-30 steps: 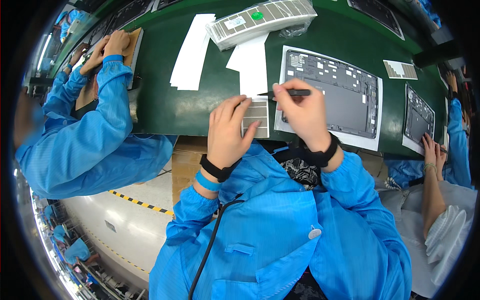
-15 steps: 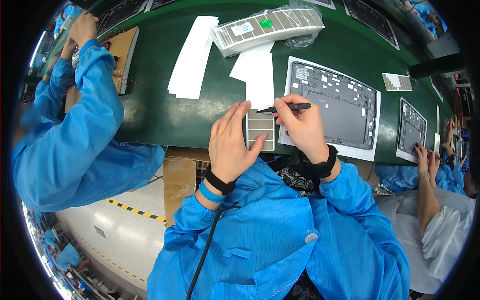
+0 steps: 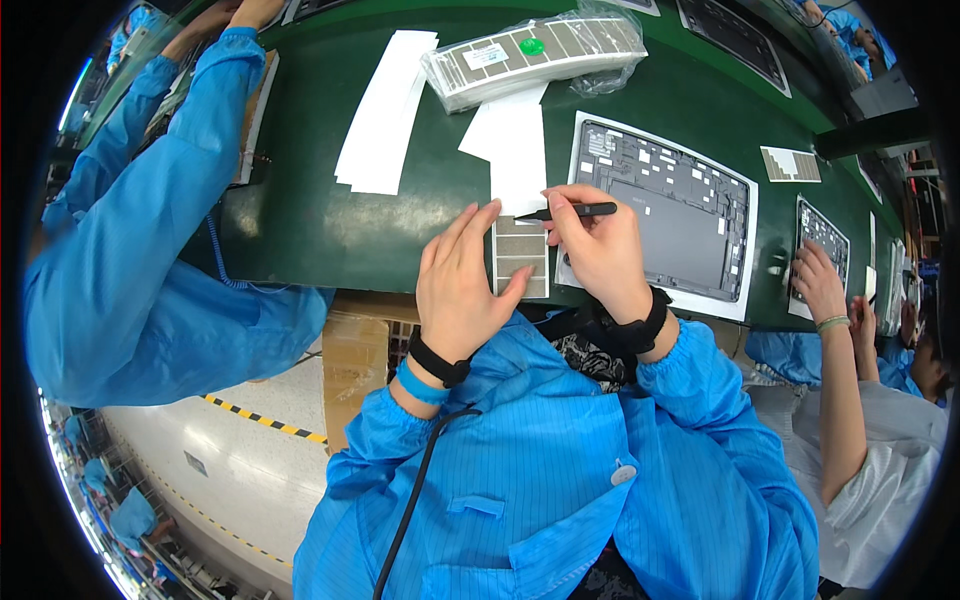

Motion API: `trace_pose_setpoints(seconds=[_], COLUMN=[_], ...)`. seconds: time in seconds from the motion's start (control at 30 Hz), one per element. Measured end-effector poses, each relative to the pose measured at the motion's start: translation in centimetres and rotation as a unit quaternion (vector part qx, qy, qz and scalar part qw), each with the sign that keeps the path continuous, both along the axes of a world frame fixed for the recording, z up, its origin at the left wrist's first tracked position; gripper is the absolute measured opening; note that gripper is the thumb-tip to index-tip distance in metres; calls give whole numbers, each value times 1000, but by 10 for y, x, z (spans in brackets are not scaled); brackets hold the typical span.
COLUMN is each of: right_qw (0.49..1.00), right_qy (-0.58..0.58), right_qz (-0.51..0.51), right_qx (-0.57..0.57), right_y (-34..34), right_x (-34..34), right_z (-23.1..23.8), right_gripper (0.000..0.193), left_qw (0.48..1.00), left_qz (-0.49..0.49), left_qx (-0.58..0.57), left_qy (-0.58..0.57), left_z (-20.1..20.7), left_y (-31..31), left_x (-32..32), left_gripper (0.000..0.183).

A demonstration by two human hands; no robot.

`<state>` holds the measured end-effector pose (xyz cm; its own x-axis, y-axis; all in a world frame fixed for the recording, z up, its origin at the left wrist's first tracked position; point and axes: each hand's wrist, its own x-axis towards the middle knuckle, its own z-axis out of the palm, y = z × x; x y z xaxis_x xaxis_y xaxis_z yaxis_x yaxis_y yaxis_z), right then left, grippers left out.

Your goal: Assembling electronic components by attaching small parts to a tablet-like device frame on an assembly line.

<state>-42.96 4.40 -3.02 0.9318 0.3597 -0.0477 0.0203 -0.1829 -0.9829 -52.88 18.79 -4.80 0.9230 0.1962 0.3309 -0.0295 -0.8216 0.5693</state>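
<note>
My right hand (image 3: 607,255) is closed around a pair of black tweezers (image 3: 588,210), their tips pointing left at the upper end of a strip of grey-brown adhesive pieces (image 3: 521,248). Whether the tips grip a piece is too small to tell. My left hand (image 3: 460,290) lies with its fingers stretched out along the strip's left side, the thumb resting on its lower part. White backing paper (image 3: 518,150) extends away from the strip's far end. Just right of my right hand, a dark grey tablet back housing (image 3: 685,235) lies on a white sheet.
A plastic-wrapped stack of adhesive sheets (image 3: 560,58) lies at the back beside white paper strips (image 3: 388,120). A smaller patterned sheet (image 3: 790,165) is at the right of the green table (image 3: 290,215). Co-workers' arms reach in at left (image 3: 190,190) and right (image 3: 843,420).
The tweezer tips have shifted slightly left and up along the strip's upper end. My left hand stays put. The left co-worker's arms reached farther forward; the right co-worker's hand lifted from a housing.
</note>
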Motion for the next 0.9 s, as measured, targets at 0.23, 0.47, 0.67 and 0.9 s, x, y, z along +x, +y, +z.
trace_pose_setpoints(seconds=[0.23,0.47,0.67,0.9], right_qw=[992,985,988,986], right_qy=[48,21,16,32], right_qz=[-41,-119,-111,-107], right_qx=[106,123,105,127], right_y=[-9,-49,-50,-49], right_x=[1,53,49,50], right_z=[18,-4,-8,-10], right_gripper=[23,26,22,20], left_qw=[999,991,989,989], left_qz=[6,-39,-70,-64], left_qx=[33,109,103,108], left_qy=[16,60,86,79], left_z=[10,55,46,36], left_y=[-2,-6,-32,-36], left_x=[0,26,57,69], left_gripper=[65,42,33,35])
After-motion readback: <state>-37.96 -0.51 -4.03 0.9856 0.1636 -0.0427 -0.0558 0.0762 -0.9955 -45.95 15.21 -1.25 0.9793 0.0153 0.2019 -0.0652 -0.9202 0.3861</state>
